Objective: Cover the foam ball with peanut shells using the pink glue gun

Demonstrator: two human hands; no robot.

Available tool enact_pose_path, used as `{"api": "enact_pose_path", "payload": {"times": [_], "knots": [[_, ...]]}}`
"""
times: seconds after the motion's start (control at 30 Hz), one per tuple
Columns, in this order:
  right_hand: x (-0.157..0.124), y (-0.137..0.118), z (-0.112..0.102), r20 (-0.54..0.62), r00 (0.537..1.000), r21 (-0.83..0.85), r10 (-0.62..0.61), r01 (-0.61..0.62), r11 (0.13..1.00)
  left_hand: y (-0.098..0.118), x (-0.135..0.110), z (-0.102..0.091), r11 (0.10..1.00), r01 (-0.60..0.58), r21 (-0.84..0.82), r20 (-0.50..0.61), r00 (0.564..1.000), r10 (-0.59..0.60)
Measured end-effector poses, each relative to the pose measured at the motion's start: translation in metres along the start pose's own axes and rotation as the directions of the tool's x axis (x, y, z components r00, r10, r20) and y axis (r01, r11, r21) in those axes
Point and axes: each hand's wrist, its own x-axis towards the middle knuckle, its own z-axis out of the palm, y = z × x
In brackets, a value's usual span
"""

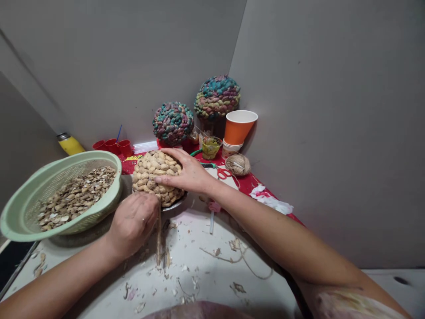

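Note:
A ball covered in rows of tan peanut shells (156, 170) sits in the middle, its underside over a shiny rim (175, 204). My right hand (186, 173) grips the ball's right side, thumb across the front and fingers over the top. Close against its lower left is my left hand (134, 223), closed with fingers curled inward; what they hold is hidden. A brown stick (158, 241) extends below the ball, right beside my left hand.
A green basket (20, 221) of shells stands left. Behind are two coloured shell balls (172, 124), red cups (124, 147), an orange cup (237, 130), a twine ball (238, 164), red-handled scissors (224, 173) and a glue stick (211, 223). Shell scraps and loose twine (262, 277) litter the table.

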Motion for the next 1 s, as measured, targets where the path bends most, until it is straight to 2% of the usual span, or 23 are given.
{"api": "enact_pose_path", "payload": {"times": [0.1, 0.17, 0.3, 0.47, 0.6, 0.73, 1.0], "knots": [[-0.001, -0.001, 0.0, 0.004, 1.0, 0.017, -0.001, 0.001, 1.0, -0.004, -0.005, 0.001, 0.997, -0.081, -0.006, -0.038, 0.996, 0.081], [-0.001, -0.001, 0.0, 0.009, 1.0, 0.028, 0.002, -0.003, 1.0, -0.005, -0.005, 0.0, 0.995, -0.085, -0.044, -0.059, 0.995, 0.083], [-0.001, -0.001, 0.0, 0.014, 1.0, 0.037, 0.003, -0.003, 0.999, -0.003, -0.005, -0.006, 0.989, 0.007, -0.148, -0.094, 0.995, -0.021], [-0.002, 0.0, 0.001, -0.001, 1.0, 0.037, -0.01, 0.01, 0.999, -0.001, -0.005, -0.01, 0.961, 0.165, -0.222, -0.194, 0.959, -0.209], [-0.002, 0.0, 0.001, 0.002, 1.0, 0.034, -0.01, 0.01, 0.999, 0.0, -0.005, -0.006, 0.915, 0.309, -0.259, -0.088, 0.936, -0.341], [-0.003, 0.0, 0.001, 0.002, 1.0, 0.056, -0.02, 0.019, 0.998, -0.001, -0.007, 0.002, 0.864, 0.408, -0.296, 0.048, 0.909, -0.413], [-0.004, 0.001, 0.002, 0.001, 1.0, 0.052, -0.005, 0.005, 0.999, -0.009, -0.012, 0.009, 0.837, 0.466, -0.288, 0.129, 0.884, -0.449]]}}
